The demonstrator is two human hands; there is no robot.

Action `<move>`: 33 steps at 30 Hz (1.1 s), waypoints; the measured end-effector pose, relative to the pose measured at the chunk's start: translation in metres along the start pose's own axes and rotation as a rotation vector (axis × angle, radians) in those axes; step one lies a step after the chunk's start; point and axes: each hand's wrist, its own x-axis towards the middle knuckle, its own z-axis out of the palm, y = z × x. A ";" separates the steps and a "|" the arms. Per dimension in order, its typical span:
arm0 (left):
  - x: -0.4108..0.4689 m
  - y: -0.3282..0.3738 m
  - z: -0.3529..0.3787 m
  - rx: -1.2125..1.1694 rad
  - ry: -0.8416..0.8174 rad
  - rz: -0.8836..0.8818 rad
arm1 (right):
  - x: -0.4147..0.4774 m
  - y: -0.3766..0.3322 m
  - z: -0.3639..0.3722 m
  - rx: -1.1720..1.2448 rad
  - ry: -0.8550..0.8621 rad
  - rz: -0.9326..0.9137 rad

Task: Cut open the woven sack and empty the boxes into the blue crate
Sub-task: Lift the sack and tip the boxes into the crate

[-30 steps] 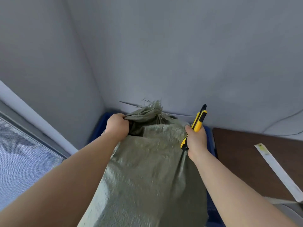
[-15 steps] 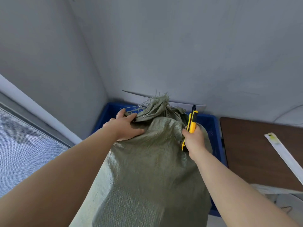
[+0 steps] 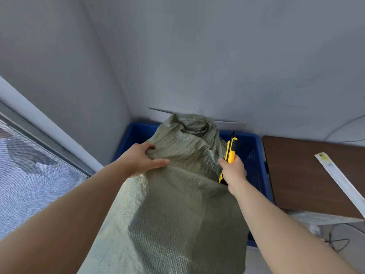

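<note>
A grey-green woven sack [image 3: 177, 204] fills the middle of the head view, its crumpled top leaning over the blue crate [image 3: 250, 155] in the room's corner. My left hand [image 3: 142, 161] grips a fold of the sack on its upper left side. On the sack's right side, my right hand [image 3: 234, 172] holds a yellow and black utility knife [image 3: 230, 153] that points upward. No boxes are visible; the sack hides its contents and most of the crate's inside.
A dark brown table [image 3: 312, 175] stands right of the crate, with a long white strip [image 3: 341, 178] lying on it. Grey walls meet behind the crate. A window with a mesh screen [image 3: 29, 171] runs along the left. A thin cable [image 3: 335, 242] lies at lower right.
The sack's top has tipped forward over the crate and its frayed end has folded down. My left hand shifted lower on the sack's side. The view has tilted down, showing more of the crate.
</note>
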 end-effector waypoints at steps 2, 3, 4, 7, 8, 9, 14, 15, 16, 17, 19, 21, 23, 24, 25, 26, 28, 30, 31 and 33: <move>-0.007 -0.003 0.004 -0.033 -0.006 -0.020 | -0.004 0.003 -0.002 -0.011 -0.013 0.015; -0.011 -0.006 0.007 -0.026 0.004 -0.026 | -0.007 0.005 -0.003 -0.016 -0.018 0.030; -0.014 -0.010 0.010 -0.013 0.017 -0.028 | -0.010 0.008 -0.005 -0.018 -0.021 0.042; -0.022 -0.022 0.022 -0.032 0.080 -0.050 | -0.021 0.018 -0.009 0.010 -0.041 0.083; -0.023 -0.025 0.025 -0.045 0.098 -0.067 | -0.025 0.020 -0.011 0.015 -0.052 0.092; -0.025 -0.027 0.027 -0.048 0.108 -0.086 | -0.029 0.023 -0.013 0.016 -0.066 0.096; -0.033 -0.039 0.036 -0.160 0.075 -0.199 | -0.041 0.039 -0.026 -0.002 -0.079 0.096; -0.035 -0.042 0.038 -0.173 0.075 -0.209 | -0.045 0.044 -0.029 -0.023 -0.064 0.107; -0.038 -0.043 0.039 -0.178 0.076 -0.216 | -0.049 0.050 -0.033 -0.038 -0.059 0.129; -0.040 -0.045 0.040 -0.182 0.076 -0.223 | -0.054 0.057 -0.037 -0.046 -0.074 0.160; -0.043 -0.047 0.041 -0.192 0.066 -0.233 | -0.063 0.073 -0.044 -0.053 -0.112 0.225; -0.047 -0.051 0.042 -0.203 0.043 -0.228 | -0.072 0.087 -0.051 -0.057 -0.126 0.287; -0.052 -0.056 0.044 -0.209 0.014 -0.202 | -0.080 0.099 -0.057 -0.040 -0.130 0.338; -0.055 -0.058 0.045 -0.213 0.000 -0.185 | -0.084 0.103 -0.059 -0.037 -0.130 0.360; -0.059 -0.060 0.047 -0.216 -0.009 -0.174 | -0.087 0.107 -0.061 -0.039 -0.130 0.374; -0.062 -0.063 0.048 -0.213 -0.015 -0.166 | -0.090 0.111 -0.064 -0.036 -0.136 0.392; -0.068 -0.069 0.050 -0.202 -0.021 -0.156 | -0.097 0.120 -0.069 -0.014 -0.149 0.438; -0.074 -0.073 0.051 -0.199 -0.028 -0.135 | -0.110 0.122 -0.073 0.029 -0.179 0.499; -0.077 -0.075 0.050 -0.198 -0.035 -0.121 | -0.113 0.127 -0.074 0.055 -0.198 0.526; -0.083 -0.075 0.048 -0.188 -0.052 -0.100 | -0.120 0.132 -0.074 0.116 -0.205 0.534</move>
